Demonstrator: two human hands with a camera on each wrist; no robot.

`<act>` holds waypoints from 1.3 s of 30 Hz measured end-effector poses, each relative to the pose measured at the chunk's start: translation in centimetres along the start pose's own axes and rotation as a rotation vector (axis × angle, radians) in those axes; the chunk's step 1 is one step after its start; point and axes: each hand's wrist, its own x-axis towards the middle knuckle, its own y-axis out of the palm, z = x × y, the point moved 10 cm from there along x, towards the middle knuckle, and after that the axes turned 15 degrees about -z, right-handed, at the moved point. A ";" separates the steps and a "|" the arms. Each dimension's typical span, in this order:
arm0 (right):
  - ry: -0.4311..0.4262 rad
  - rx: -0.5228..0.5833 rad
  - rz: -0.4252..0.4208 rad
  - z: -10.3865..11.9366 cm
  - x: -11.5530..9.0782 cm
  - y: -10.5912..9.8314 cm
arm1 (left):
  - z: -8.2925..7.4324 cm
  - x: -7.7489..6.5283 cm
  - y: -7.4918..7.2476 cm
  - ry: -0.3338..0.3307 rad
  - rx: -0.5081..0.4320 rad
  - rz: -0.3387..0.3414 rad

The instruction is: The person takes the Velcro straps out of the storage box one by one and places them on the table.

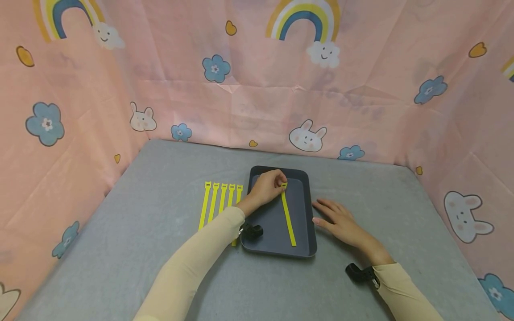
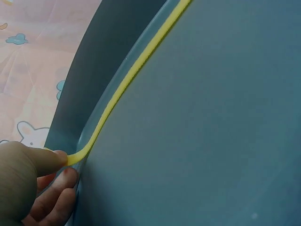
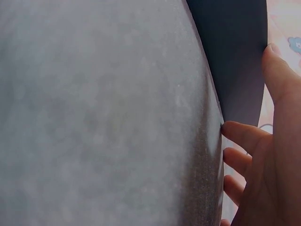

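Note:
My left hand point(image 1: 267, 186) reaches over the dark grey tray point(image 1: 299, 196) and pinches the slotted end of a yellow hook-and-loop cable tie point(image 1: 288, 218). That tie stretches lengthwise over the tray floor toward the near side. In the left wrist view, thumb and fingers hold the bent end of the cable tie point(image 2: 124, 80) close to the tray wall. Fingers spread, my right hand point(image 1: 343, 225) is at the tray's right side. Its fingertips point(image 3: 230, 128) meet the outer tray wall point(image 3: 237, 61) in the right wrist view.
Left of the tray, several more yellow cable ties point(image 1: 213, 203) lie side by side in a row, partly covered by the left forearm. A grey cloth point(image 1: 132, 200) covers the table. Pink printed curtains point(image 1: 257, 102) enclose the back and sides.

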 end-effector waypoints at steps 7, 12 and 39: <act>0.016 -0.002 0.009 -0.2 -0.1 0.1 | 0.1 0.0 0.2 -0.013 -0.036 0.008; 0.018 -0.005 0.009 -0.4 0.0 0.2 | 0.4 0.1 0.3 -0.040 -0.062 0.009; 0.001 -0.008 0.002 -0.1 0.1 0.1 | 0.3 0.3 -0.6 -0.126 -0.186 0.008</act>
